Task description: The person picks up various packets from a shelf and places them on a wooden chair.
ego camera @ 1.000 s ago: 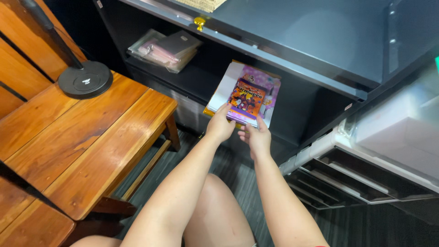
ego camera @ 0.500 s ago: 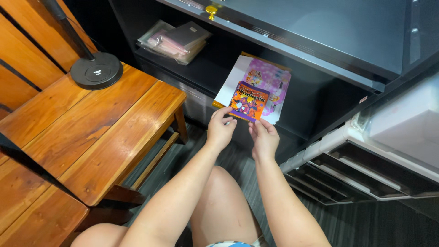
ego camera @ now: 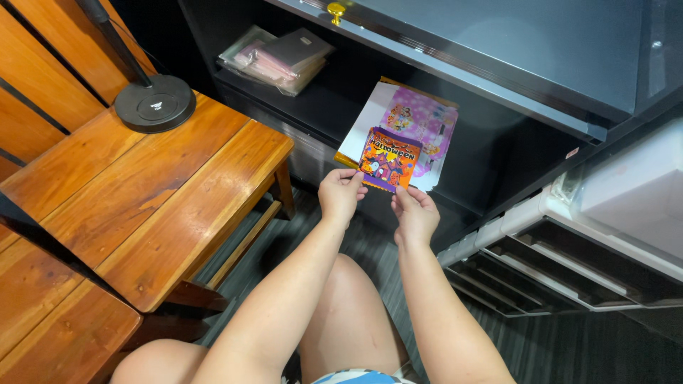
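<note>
Head view shows your left hand (ego camera: 340, 193) and right hand (ego camera: 415, 212), fingers pinched on the orange-and-purple packet (ego camera: 388, 158), have drawn it lower off the pink stack (ego camera: 418, 122) on the shelf (ego camera: 313, 107).

Orange-purple cartoon-print packet (ego camera: 388, 158); pink-purple patterned packet (ego camera: 420, 128); reddish-brown wooden bench (ego camera: 163, 192); black round lamp base (ego camera: 155, 103).

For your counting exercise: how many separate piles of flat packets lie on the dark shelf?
2. A clear-bagged pile of pink and grey packets lies at the shelf's left; a purple, white and orange pile lies right of it, by both hands. More may be hidden deeper inside.
</note>
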